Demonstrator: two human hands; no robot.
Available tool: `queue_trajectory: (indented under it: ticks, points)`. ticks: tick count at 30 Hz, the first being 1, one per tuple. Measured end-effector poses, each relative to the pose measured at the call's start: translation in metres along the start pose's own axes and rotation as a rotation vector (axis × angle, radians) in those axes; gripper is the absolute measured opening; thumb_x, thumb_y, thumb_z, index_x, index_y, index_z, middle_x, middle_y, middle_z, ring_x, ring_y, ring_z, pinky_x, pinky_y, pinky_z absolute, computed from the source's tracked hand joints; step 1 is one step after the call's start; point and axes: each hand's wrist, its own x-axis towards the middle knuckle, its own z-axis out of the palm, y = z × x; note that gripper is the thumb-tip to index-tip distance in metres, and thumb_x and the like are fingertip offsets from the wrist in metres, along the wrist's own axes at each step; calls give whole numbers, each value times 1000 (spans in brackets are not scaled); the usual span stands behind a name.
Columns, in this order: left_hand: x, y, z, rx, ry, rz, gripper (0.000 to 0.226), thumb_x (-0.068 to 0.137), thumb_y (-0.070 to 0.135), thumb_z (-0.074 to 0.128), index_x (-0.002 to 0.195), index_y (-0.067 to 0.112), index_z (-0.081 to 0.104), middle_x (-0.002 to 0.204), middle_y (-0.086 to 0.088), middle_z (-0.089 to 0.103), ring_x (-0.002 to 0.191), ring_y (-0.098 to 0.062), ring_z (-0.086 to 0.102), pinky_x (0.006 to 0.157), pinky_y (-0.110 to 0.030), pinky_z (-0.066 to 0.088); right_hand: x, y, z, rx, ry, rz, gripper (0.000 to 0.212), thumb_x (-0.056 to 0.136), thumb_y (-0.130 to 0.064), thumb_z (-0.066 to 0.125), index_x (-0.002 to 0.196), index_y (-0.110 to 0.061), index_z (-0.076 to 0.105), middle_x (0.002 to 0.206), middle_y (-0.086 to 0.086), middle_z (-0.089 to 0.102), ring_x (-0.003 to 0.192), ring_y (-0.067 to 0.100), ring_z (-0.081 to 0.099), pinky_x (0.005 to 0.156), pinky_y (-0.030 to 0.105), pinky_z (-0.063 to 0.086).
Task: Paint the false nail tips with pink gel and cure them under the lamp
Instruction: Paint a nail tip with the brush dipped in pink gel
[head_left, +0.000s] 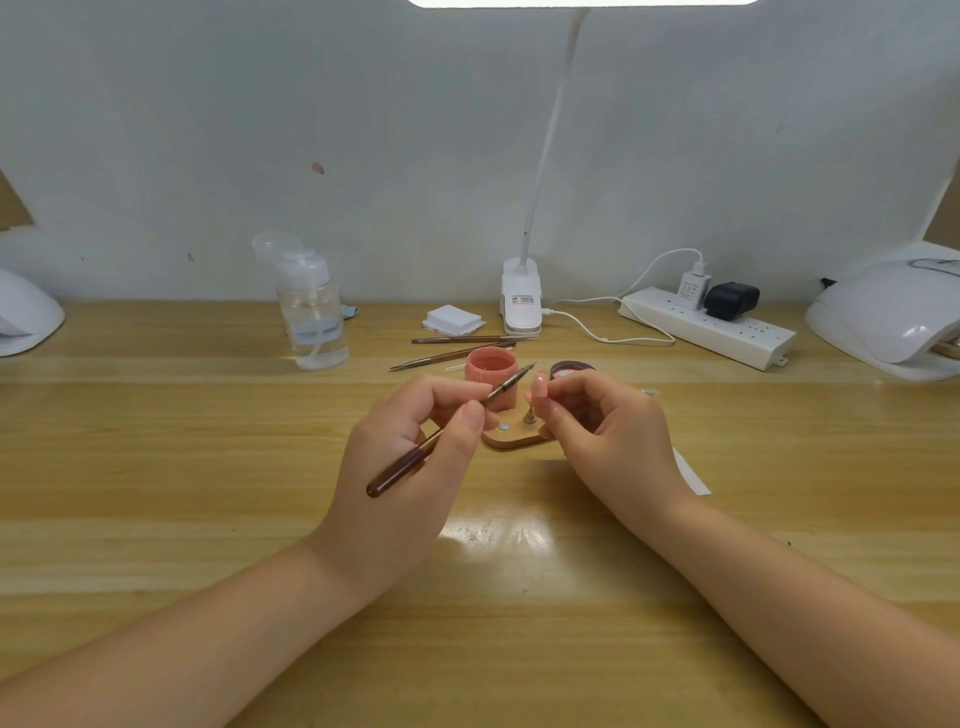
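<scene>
My left hand (410, 457) holds a brown-handled gel brush (447, 434) like a pen, its tip pointing up and right toward a false nail tip (540, 385). My right hand (597, 431) pinches that pale pink nail tip, holding it upright just beside the brush tip. Behind the hands stands an open pink gel jar (491, 370), with its dark lid (570, 368) to the right. A small wooden nail stand (511, 440) with a metal peg lies on the table between my hands. A white curing lamp (883, 317) sits at the far right.
A clear pump bottle (314, 317), a stack of white wipes (452, 318), two spare brushes (457, 349), a clip-on desk lamp (521, 304) and a power strip (711, 327) line the back of the wooden table (208, 467). Another white lamp (23, 317) is at far left.
</scene>
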Motion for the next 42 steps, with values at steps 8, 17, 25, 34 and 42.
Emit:
queue_trajectory:
  ticks: [8,17,25,34,42]
  points:
    - [-2,1,-2,50,-12,35,19,85,35,48,87,28,65,78,13,70,85,-15,63,78,-25,45,0,3,0,7,0,-23,10,88,-8,68,92,-17,70,77,-2,70,72,14,69,71,40,57]
    - [-2,0,-3,43,-11,31,20,82,35,48,85,27,65,76,13,70,82,-13,62,75,-25,45,0,4,-1,17,-4,-40,11,89,-11,66,92,-21,68,76,-3,70,73,12,69,64,30,55]
    - [-2,1,-1,55,-34,4,20,85,35,50,90,25,67,80,12,71,86,-15,65,79,-29,47,1,6,-1,12,-11,-36,10,89,-10,66,92,-19,69,76,-2,70,73,11,69,64,28,55]
    - [-1,-1,1,78,-38,-25,15,88,27,56,98,24,68,88,7,71,89,-12,64,73,-12,41,0,4,0,25,14,-25,5,89,-12,68,91,-14,71,75,-1,71,71,13,69,69,38,57]
    - [-1,-1,-1,178,-35,76,26,86,36,49,97,24,68,90,7,70,94,-13,61,80,-13,37,0,1,-1,72,7,23,8,86,-9,70,89,-16,70,75,3,72,70,15,70,65,34,57]
